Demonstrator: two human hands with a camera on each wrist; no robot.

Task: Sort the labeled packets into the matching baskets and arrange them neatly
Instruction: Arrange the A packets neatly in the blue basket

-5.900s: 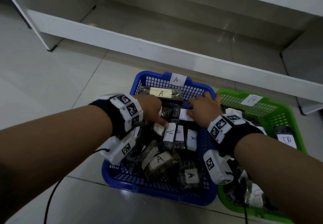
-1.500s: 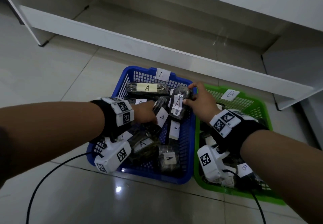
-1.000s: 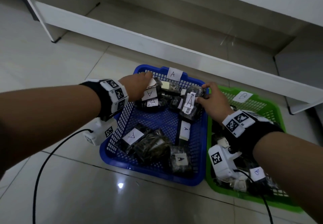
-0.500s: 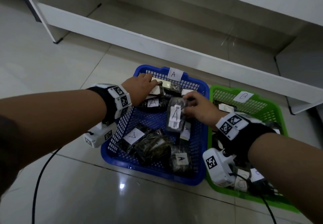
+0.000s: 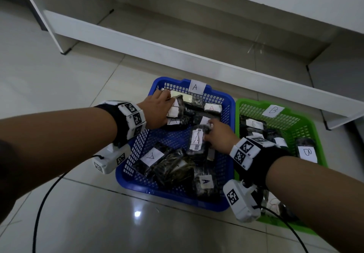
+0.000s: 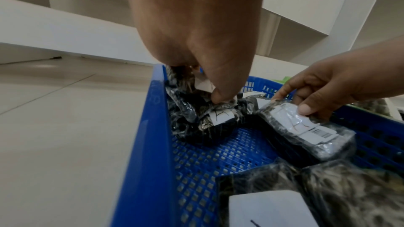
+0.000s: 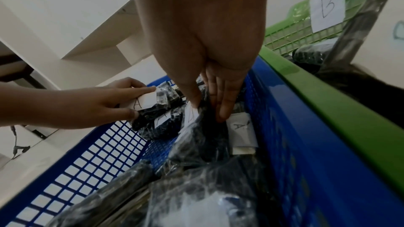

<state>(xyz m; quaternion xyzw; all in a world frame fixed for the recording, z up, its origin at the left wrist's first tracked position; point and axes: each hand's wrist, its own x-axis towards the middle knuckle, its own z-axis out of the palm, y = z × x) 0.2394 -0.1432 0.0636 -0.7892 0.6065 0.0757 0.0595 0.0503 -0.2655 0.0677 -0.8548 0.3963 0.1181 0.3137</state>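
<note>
On the pale tiled floor (image 5: 59, 79) before a white shelf, the right hand (image 5: 218, 134) pinches a barcoded packet (image 5: 197, 141) and the left hand (image 5: 157, 112) grips stacked A packets (image 5: 174, 112) inside the blue basket (image 5: 226, 104), beside the green basket (image 5: 307, 122).

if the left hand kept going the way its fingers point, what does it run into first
Probably the yellowish-labelled packet lying against the blue basket's far wall, just beyond the packets the left hand holds; depth is hard to judge.
</note>
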